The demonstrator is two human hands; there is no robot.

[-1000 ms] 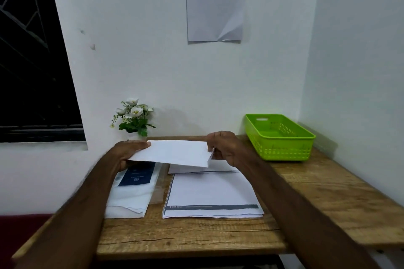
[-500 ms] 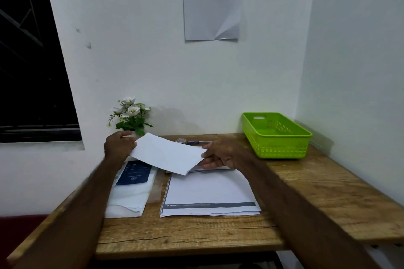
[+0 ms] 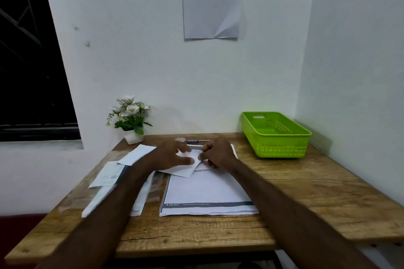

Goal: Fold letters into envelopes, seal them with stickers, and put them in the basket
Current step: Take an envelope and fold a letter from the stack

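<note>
1. Hands meet at mid-desk, over far end of letter stack.
2. L hand lies flat on white envelope, fingers spread wide, pressing it down onto desk; thumb near envelope's near-right corner.
3. R hand w/ fingers curled, pinching envelope's right end/flap area; exact grip blurred, can't tell if flap is open.
4. Envelope tilted, left end pointing toward flower pot, right part overlapping top of letter stack.
5. Letter stack: white sheets w/ dark band along near edge, lying flat betw. both forearms.
6. Left of stack: pile of more envelopes/papers in clear sleeve, partly under L forearm.
7. Green basket at far-right of wooden table, near wall corner, well apart from hands; nothing visible inside.
8. Behind hands near wall: small tape/sticker roll and pen, just beside each other.
9. Printed sheet stuck on wall above.
</note>
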